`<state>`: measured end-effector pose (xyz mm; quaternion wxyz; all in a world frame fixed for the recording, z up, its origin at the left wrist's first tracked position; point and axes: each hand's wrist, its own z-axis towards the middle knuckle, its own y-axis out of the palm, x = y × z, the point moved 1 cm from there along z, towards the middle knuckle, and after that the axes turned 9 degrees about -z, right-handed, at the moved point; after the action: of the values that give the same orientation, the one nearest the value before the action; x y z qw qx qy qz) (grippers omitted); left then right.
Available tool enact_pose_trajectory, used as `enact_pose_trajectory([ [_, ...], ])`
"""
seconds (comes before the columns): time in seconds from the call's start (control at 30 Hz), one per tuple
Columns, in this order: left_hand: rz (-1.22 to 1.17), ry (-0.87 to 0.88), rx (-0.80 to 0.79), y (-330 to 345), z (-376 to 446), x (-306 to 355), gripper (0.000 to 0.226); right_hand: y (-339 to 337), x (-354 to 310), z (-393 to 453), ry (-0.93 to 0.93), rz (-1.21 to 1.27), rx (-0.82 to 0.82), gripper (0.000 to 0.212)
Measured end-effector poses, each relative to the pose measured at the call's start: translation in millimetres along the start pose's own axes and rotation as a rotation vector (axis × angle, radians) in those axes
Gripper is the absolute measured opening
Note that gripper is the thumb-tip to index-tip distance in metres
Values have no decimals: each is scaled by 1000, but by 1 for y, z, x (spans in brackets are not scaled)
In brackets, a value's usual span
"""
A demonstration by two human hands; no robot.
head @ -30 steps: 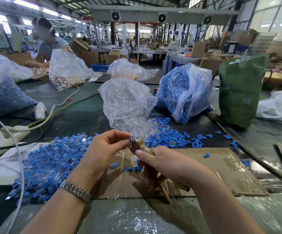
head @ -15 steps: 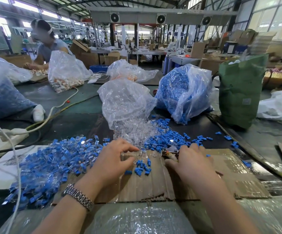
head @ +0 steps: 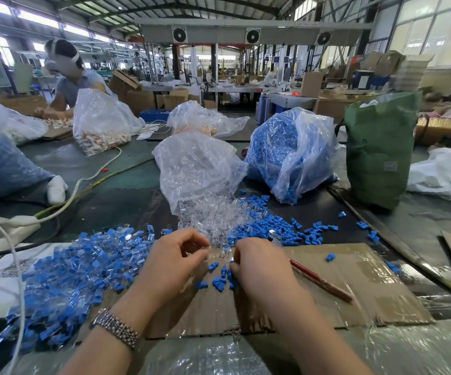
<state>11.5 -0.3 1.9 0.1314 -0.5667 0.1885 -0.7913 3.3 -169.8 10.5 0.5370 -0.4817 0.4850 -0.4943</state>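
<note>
Now the clear cap [head: 226, 252] stands on the cardboard [head: 354, 269] between your hands, roughly upright, with loose blue boots [head: 219, 281] just nearer you. Your right hand [head: 259, 263] is closer, fingertips almost touching it; your left hand [head: 177, 257] sits just to its other side. Both grips are curled, but whether either pinches anything I can't tell. A second ago both hands were lifted, the tool [head: 320, 280] in the right; now it lies beside that hand.

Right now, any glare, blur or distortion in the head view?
Head view: roof beams bend toward the edges; windows washed out; glare on the plastic wrap at the bottom; left hand and right hand sharp; blue pile at far left smeared.
</note>
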Motion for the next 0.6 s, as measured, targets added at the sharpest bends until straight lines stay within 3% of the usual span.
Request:
enact_pose_trajectory([
  [0.3,-716,-279,-140,-10,3,-9,21,0,15,-5,45,710,129,5],
  [0.43,-811,-294,-199,-9,3,-8,24,-11,17,-10,-44,1135,120,6],
  [0.6,-874,-281,-226,-6,3,-7,18,-16,11,-16,-149,1251,141,4],
])
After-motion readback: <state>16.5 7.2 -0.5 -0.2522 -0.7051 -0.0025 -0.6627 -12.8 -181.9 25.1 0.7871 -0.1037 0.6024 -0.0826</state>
